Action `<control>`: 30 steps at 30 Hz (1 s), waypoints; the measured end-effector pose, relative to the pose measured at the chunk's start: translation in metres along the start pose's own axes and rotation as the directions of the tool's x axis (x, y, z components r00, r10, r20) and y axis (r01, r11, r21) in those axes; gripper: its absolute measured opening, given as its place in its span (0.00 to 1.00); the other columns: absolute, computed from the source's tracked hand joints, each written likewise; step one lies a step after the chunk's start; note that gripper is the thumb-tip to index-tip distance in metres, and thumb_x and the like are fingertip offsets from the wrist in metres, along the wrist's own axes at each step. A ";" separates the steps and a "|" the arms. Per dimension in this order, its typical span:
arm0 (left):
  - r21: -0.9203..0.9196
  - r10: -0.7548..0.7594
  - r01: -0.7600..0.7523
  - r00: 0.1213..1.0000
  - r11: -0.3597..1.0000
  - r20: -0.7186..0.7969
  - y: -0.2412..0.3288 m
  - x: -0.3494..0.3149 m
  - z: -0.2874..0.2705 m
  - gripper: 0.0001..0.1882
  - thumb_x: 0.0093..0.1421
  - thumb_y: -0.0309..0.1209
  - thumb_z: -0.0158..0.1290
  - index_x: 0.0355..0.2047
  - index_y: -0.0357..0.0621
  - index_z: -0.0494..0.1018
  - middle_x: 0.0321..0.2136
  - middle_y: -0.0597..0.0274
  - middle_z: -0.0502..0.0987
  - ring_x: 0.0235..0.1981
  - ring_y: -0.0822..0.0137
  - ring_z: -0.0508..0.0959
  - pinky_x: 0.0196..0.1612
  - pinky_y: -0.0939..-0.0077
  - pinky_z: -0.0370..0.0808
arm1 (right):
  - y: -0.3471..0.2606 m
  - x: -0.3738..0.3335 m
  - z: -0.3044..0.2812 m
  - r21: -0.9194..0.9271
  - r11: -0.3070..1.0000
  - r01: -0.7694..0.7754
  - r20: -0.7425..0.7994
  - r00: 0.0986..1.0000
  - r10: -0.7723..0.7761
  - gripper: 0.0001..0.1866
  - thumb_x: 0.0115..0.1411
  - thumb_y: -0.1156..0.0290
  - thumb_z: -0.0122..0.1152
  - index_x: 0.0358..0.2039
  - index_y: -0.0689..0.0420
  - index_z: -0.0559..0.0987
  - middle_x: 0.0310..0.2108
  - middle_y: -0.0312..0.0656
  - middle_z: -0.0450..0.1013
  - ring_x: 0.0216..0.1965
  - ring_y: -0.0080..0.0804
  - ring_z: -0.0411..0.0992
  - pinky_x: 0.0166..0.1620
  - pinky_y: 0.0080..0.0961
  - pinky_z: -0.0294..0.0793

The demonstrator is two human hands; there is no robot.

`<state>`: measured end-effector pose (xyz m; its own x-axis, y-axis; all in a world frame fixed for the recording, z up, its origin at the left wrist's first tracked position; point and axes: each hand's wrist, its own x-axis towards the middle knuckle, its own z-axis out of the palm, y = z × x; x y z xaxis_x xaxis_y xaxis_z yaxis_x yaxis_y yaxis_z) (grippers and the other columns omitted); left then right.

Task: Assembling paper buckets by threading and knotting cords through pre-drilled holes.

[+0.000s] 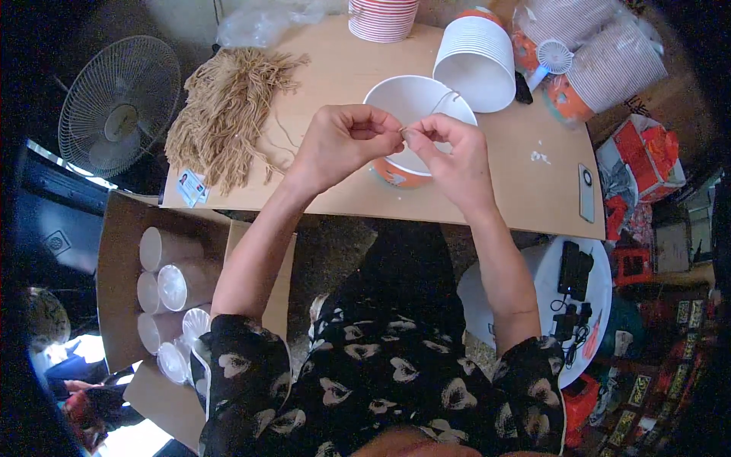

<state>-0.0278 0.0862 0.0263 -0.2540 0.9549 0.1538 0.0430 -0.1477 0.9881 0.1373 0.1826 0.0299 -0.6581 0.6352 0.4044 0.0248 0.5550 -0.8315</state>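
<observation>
My left hand (346, 143) and my right hand (454, 156) meet at the fingertips over a white paper bucket (388, 93) with an orange printed lower part. Both are closed in a pinch on a thin tan string (403, 131), of which only a tiny bit shows between the fingers. A thin strand also crosses the bucket's far right inner wall, behind my right hand; whether it is the same string I cannot tell. Left of my hands lies a large bundle of tan strings (225, 114), with loose strands trailing toward my left wrist.
Stacked paper buckets (476, 61) lie behind on the wooden table (335, 198), with bagged stacks and a small handheld fan (553, 59) at right. A phone (586, 193) lies near the right edge. Below left, a cardboard box (122, 221) holds clear lids; a standing fan (120, 107) is left.
</observation>
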 end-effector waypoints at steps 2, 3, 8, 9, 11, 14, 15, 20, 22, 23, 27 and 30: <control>-0.023 0.012 -0.012 1.000 1.000 0.012 -0.002 -0.001 0.000 0.08 0.57 0.21 0.61 0.37 0.30 0.79 0.32 0.57 0.82 0.35 0.71 0.82 0.40 0.79 0.81 | 0.000 0.001 -0.002 0.024 1.000 -0.014 0.009 1.000 0.014 0.06 0.58 0.76 0.63 0.32 0.65 0.82 0.27 0.38 0.79 0.30 0.21 0.74 0.38 0.22 0.74; -0.045 0.024 -0.023 0.999 0.999 0.023 -0.003 -0.001 0.000 0.08 0.57 0.21 0.61 0.37 0.30 0.79 0.32 0.57 0.82 0.35 0.71 0.82 0.39 0.79 0.81 | 0.000 0.001 -0.003 0.060 0.997 -0.045 0.029 0.999 0.044 0.06 0.58 0.76 0.63 0.32 0.65 0.82 0.27 0.38 0.79 0.30 0.21 0.74 0.39 0.22 0.74; -0.025 0.028 -0.028 0.999 0.999 0.025 -0.005 -0.001 -0.003 0.08 0.58 0.21 0.60 0.37 0.30 0.79 0.31 0.57 0.82 0.34 0.72 0.82 0.38 0.80 0.81 | -0.001 0.000 -0.002 0.089 0.991 -0.100 0.039 0.995 0.097 0.07 0.59 0.75 0.63 0.33 0.66 0.82 0.29 0.40 0.80 0.32 0.23 0.76 0.40 0.22 0.75; -0.030 0.028 -0.027 0.999 0.999 0.033 -0.006 -0.001 -0.003 0.07 0.59 0.21 0.60 0.37 0.30 0.79 0.31 0.57 0.82 0.34 0.72 0.82 0.38 0.80 0.81 | -0.001 -0.001 -0.002 0.077 0.992 -0.097 0.038 0.995 0.094 0.07 0.59 0.74 0.62 0.34 0.66 0.82 0.30 0.40 0.80 0.34 0.23 0.76 0.41 0.22 0.75; -0.022 0.026 -0.025 0.999 0.999 0.032 -0.008 -0.001 -0.004 0.07 0.59 0.22 0.60 0.37 0.30 0.79 0.31 0.57 0.82 0.34 0.72 0.82 0.38 0.80 0.81 | -0.001 -0.002 -0.003 0.065 0.994 -0.093 0.039 0.995 0.091 0.08 0.60 0.74 0.62 0.35 0.66 0.82 0.31 0.41 0.80 0.35 0.24 0.77 0.41 0.22 0.75; -0.017 0.022 -0.022 0.998 1.000 0.053 -0.007 0.001 -0.007 0.08 0.61 0.24 0.60 0.38 0.31 0.79 0.30 0.58 0.82 0.34 0.72 0.82 0.39 0.80 0.81 | -0.002 -0.003 -0.008 0.094 0.993 -0.066 0.058 0.996 0.061 0.09 0.61 0.74 0.60 0.37 0.66 0.82 0.32 0.42 0.81 0.37 0.25 0.77 0.43 0.23 0.74; -0.021 0.019 -0.017 0.997 1.000 0.070 -0.007 0.001 -0.008 0.08 0.61 0.25 0.59 0.38 0.31 0.79 0.31 0.59 0.82 0.34 0.72 0.82 0.39 0.79 0.81 | -0.003 -0.003 -0.012 0.114 0.992 -0.061 0.089 0.995 0.050 0.09 0.61 0.75 0.60 0.38 0.67 0.81 0.34 0.42 0.80 0.38 0.25 0.77 0.44 0.23 0.74; -0.045 -0.021 0.026 0.995 0.999 0.096 -0.006 0.003 -0.010 0.08 0.63 0.25 0.58 0.40 0.32 0.77 0.32 0.59 0.82 0.34 0.72 0.82 0.41 0.79 0.80 | 0.003 0.004 -0.014 -0.049 0.985 0.167 -0.021 0.986 -0.168 0.10 0.60 0.76 0.60 0.42 0.66 0.79 0.37 0.43 0.80 0.41 0.26 0.77 0.46 0.24 0.73; -0.045 -0.023 0.027 0.994 0.999 0.103 -0.006 0.002 -0.011 0.08 0.63 0.25 0.58 0.40 0.32 0.77 0.32 0.60 0.82 0.35 0.72 0.82 0.41 0.79 0.80 | 0.003 0.006 -0.010 -0.009 0.996 0.090 0.117 0.989 -0.089 0.09 0.62 0.74 0.58 0.42 0.62 0.79 0.37 0.36 0.78 0.41 0.23 0.74 0.49 0.25 0.69; -0.041 -0.020 0.024 0.995 0.999 0.101 -0.005 0.001 -0.011 0.08 0.63 0.25 0.58 0.40 0.32 0.77 0.32 0.60 0.81 0.35 0.72 0.82 0.41 0.79 0.80 | 0.003 0.006 -0.009 -0.009 0.996 0.090 0.116 0.989 -0.089 0.09 0.62 0.74 0.58 0.42 0.62 0.79 0.37 0.36 0.78 0.41 0.23 0.74 0.49 0.25 0.69; -0.061 -0.011 0.017 0.995 0.998 0.097 -0.006 0.001 -0.010 0.08 0.63 0.24 0.57 0.40 0.32 0.76 0.32 0.60 0.81 0.35 0.72 0.82 0.41 0.80 0.80 | 0.001 0.002 -0.006 0.004 0.999 0.043 0.145 0.989 -0.043 0.06 0.60 0.74 0.62 0.36 0.62 0.79 0.33 0.35 0.77 0.39 0.21 0.73 0.48 0.23 0.70; -0.077 -0.006 0.013 0.996 0.997 0.088 -0.005 -0.001 -0.009 0.06 0.62 0.23 0.57 0.39 0.32 0.76 0.32 0.60 0.81 0.34 0.73 0.82 0.40 0.80 0.80 | 0.001 -0.001 -0.006 -0.040 0.998 0.053 0.138 0.989 -0.047 0.05 0.60 0.74 0.62 0.35 0.63 0.78 0.32 0.35 0.76 0.38 0.20 0.73 0.47 0.23 0.71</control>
<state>-0.0362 0.0838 0.0209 -0.1684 0.9747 0.1471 -0.0353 -0.1551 0.9873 0.1429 0.1854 0.0311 -0.7562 0.5280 0.3864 0.0198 0.6088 -0.7931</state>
